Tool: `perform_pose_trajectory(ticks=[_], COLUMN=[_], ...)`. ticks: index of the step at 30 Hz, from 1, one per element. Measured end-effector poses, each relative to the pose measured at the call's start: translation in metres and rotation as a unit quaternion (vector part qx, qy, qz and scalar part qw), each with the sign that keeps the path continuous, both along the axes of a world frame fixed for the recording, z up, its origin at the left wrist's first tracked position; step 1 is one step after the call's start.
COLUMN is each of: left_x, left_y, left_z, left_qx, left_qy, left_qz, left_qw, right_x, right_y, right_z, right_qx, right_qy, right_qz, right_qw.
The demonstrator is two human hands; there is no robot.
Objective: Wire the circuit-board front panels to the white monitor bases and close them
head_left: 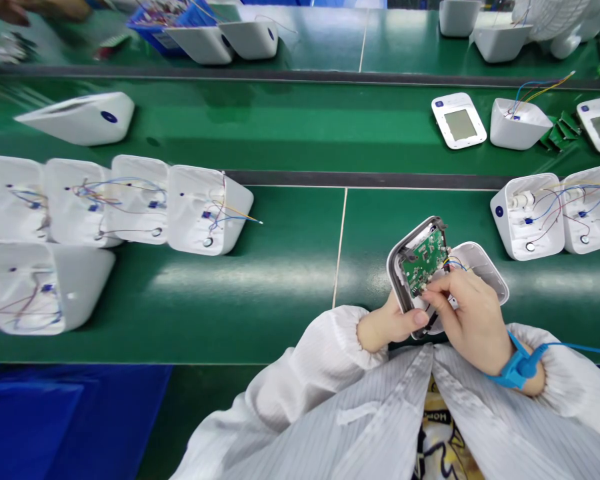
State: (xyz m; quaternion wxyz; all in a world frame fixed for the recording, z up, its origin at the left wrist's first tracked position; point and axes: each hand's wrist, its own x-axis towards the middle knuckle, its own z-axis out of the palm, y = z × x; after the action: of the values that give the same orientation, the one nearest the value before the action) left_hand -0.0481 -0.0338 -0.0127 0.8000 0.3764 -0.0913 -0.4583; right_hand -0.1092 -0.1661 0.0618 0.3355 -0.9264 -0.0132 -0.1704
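Note:
My left hand (397, 321) grips a device cover (394, 270) by its lower edge, tilted up so that its inside shows. A green circuit board (424, 259) sits in that cover. Thumb and forefinger of my right hand (467, 317) are pinched together at the board's lower edge; whatever small part is between them is too small to name. Behind my right hand lies a white housing (485, 267), partly hidden, with thin coloured wires (455, 263) running up beside the board. A blue wrist strap (517, 365) with a cord is around my right wrist.
Several white housings with loose wires (205, 210) stand in rows at left. Two more housings (527, 217) are at right. On the belt behind lie a white housing (95, 120), a screen cover (459, 121) and green boards (561, 132). A blue bin (163, 33) stands farther back.

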Motion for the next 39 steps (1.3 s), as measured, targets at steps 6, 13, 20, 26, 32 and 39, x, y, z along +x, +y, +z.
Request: perform_pose_trajectory(ticks=[6, 13, 20, 26, 32, 39], left_x=[-0.0009, 0.0002, 0.0048, 0.0050, 0.0048, 0.0048], left_y=[-0.0035, -0.0011, -0.0008, 0.0008, -0.0013, -0.0026], left_z=[-0.0040, -0.0077, -0.0079, -0.0077, -0.0054, -0.0049], left_qx=[-0.018, 0.007, -0.007, -0.009, -0.001, 0.006], left_qy=[-0.144, -0.159, -0.157, -0.136, -0.143, -0.146], left_qz=[0.003, 0.004, -0.011, -0.018, -0.015, -0.013], left_qw=[0.989, 0.987, 0.987, 0.990, 0.990, 0.989], right_x=[0.0002, 0.0029, 0.0007, 0.0037, 0.0058, 0.0048], right_y=[0.0025, 0.0021, 0.0036, 0.0005, 0.0004, -0.0019], right_z=[-0.0048, -0.0055, -0.0002, 0.0016, -0.0005, -0.0042], right_qx=[-0.002, -0.015, -0.008, -0.118, -0.110, -0.048], right_qy=[-0.011, -0.018, 0.008, -0.036, -0.045, -0.048], right_qz=[-0.012, 0.003, 0.006, 0.003, -0.003, -0.010], right_qw=[1.000, 1.000, 1.000, 0.992, 0.993, 0.998])
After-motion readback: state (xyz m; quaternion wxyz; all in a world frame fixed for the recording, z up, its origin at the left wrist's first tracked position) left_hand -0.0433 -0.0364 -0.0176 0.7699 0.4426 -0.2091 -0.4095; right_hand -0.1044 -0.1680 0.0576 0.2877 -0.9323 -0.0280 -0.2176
